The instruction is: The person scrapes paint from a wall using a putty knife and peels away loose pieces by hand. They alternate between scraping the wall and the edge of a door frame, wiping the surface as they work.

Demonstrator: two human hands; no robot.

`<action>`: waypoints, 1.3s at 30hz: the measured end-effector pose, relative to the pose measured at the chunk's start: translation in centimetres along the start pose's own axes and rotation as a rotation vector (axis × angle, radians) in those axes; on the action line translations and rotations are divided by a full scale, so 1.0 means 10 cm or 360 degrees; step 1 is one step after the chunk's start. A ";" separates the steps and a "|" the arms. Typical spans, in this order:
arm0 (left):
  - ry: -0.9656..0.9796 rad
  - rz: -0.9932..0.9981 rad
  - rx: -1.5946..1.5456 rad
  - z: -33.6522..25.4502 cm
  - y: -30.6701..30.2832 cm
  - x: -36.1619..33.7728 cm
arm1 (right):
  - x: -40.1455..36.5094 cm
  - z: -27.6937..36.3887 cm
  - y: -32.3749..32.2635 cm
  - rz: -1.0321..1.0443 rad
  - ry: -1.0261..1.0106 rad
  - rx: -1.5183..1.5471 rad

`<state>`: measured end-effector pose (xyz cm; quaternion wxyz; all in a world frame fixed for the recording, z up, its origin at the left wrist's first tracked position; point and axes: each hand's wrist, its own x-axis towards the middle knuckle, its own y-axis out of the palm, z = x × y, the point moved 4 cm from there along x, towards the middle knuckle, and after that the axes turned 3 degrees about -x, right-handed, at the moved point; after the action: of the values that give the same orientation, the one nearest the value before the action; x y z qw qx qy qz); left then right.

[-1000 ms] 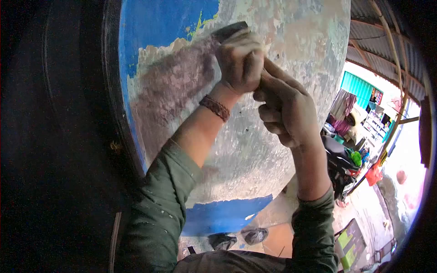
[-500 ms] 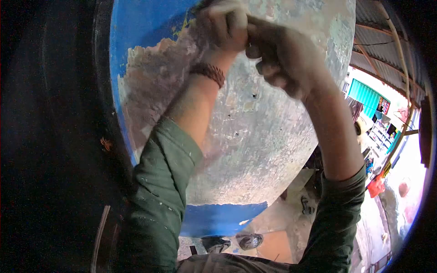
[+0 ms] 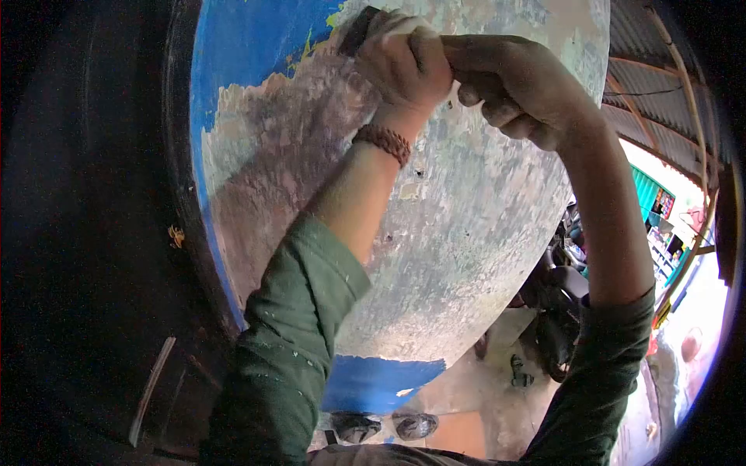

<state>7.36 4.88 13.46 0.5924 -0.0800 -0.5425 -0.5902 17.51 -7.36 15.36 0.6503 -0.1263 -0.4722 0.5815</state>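
Note:
My left hand (image 3: 408,62) is closed around a dark, flat-bladed scraper (image 3: 359,31), whose edge lies at the border of the blue paint (image 3: 264,39). My right hand (image 3: 521,93) meets the left fist from the right, fingers curled in; the handle between the two hands is hidden. Both are up against the top of a large curved panel (image 3: 435,202), mostly stripped to mottled grey and pale patches. Blue remains at its upper left, along its left rim and in a strip (image 3: 381,380) at the bottom.
A dark surface (image 3: 93,233) fills the left side. Below are my shoes (image 3: 416,425), a brown board (image 3: 458,435) and the concrete floor (image 3: 497,388). A parked motorcycle (image 3: 556,311) stands behind my right arm. Corrugated roofing (image 3: 653,85) hangs at the right.
Both hands have shifted slightly to the right and down in view, still together. The scraper's dark blade now shows beyond the left fist. More of the motorcycle is visible.

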 end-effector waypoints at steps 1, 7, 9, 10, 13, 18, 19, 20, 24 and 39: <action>-0.0005 0.0002 -0.0002 0.14 -0.05 -0.06 | 0.10 -0.01 0.05 0.0002 0.0005 0.0000; -0.0989 0.0957 0.1749 0.28 0.13 0.31 | 0.29 0.28 -0.06 0.0212 -0.0185 0.0202; -0.0584 -0.0232 0.0039 -0.01 0.10 0.13 | -0.01 0.31 -0.24 0.0275 0.0307 0.0341; -0.0235 -0.0550 0.0136 0.09 0.19 0.14 | 0.03 0.33 -0.23 0.0168 0.0264 0.0239; 0.0209 -0.0615 0.0555 0.25 0.13 0.18 | 0.26 0.29 -0.18 0.0072 0.0220 0.0265; -0.0693 -0.0135 0.0100 0.02 0.12 0.39 | 0.06 0.43 -0.38 0.0341 0.0434 0.0065; -0.0679 -0.0150 0.0106 0.09 0.10 0.42 | 0.14 0.44 -0.31 0.0338 0.0415 0.0056; -0.0642 -0.0196 0.0122 0.16 0.07 0.44 | 0.27 0.40 -0.26 0.0169 0.0228 0.0152; -0.0358 -0.0148 0.0607 0.38 0.16 0.48 | 0.44 0.42 -0.29 0.0247 0.0014 0.0448; -0.0814 -0.0385 0.0191 0.21 0.29 0.76 | 0.35 0.68 -0.58 0.0024 0.0036 -0.0129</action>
<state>6.28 2.65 21.44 0.3654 -0.1257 -0.7137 -0.5842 15.61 -8.58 24.72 0.6455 -0.1627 -0.4870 0.5655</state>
